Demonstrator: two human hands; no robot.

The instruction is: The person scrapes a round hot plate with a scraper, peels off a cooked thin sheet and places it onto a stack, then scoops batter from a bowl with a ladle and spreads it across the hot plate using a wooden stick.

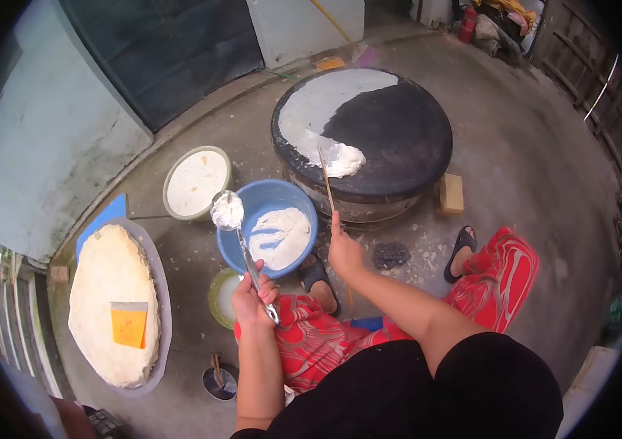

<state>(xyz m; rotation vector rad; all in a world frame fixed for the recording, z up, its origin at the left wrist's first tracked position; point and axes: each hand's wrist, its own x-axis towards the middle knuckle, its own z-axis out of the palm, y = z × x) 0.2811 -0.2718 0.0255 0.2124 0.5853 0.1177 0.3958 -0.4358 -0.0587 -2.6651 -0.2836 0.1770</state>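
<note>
My left hand (254, 298) is closed around the handle of a metal ladle (248, 256). The ladle's bowl carries white batter (227, 210) over the left rim of a blue basin (273, 192), which has more batter inside. My right hand (345, 252) grips a thin wooden spreader (328, 186), its far end on a round black griddle (402, 124). Beside that end lies a thick lump of batter (346, 160). A thin pale layer of batter (318, 102) covers the griddle's left and far side; dark surface shows on the rest.
A tub (227, 164) of pale batter stands left of the griddle. Farther left, a stack of thin flatbreads (106, 271) bears an orange scraper (129, 324). A green bowl (215, 301), a small pot (208, 388), a dark scrubber (390, 254) and a brick (451, 194) sit on the floor.
</note>
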